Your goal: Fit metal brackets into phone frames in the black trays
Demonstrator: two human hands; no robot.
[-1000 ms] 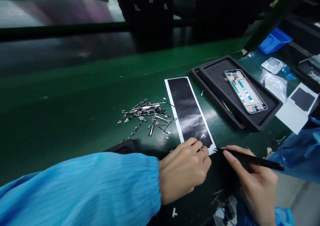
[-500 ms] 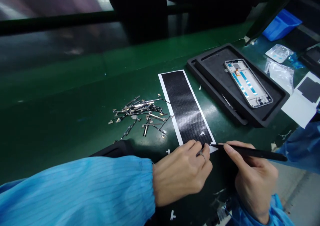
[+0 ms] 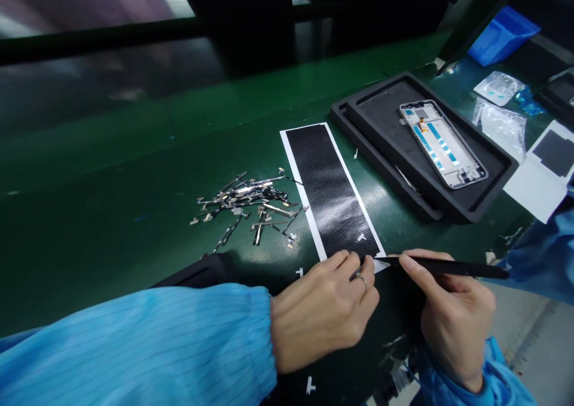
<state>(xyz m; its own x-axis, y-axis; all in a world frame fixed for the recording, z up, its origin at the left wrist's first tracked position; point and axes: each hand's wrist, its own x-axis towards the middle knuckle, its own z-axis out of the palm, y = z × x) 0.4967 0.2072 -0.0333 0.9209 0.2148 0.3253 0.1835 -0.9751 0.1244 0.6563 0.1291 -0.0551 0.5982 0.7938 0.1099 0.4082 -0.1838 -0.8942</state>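
Observation:
A long black sheet with a white border [image 3: 329, 188] lies on the green bench. My left hand [image 3: 325, 310], in a blue sleeve, presses its curled fingertips on the sheet's near end. My right hand [image 3: 452, 316] grips black tweezers [image 3: 443, 267], whose tip touches the sheet's near right corner beside my left fingers. A pile of several small metal strips [image 3: 251, 205] lies left of the sheet.
A black foam tray [image 3: 385, 125] holding a phone frame [image 3: 442, 144] sits at the right. Beyond it are clear plastic bags [image 3: 500, 122], a white card with a black patch [image 3: 545, 170] and a blue bin [image 3: 502, 32]. Small white scraps dot the bench.
The view has shifted slightly, so everything sits a little further left and higher. My left fingers moved closer to the tweezers' tip at the sheet's corner.

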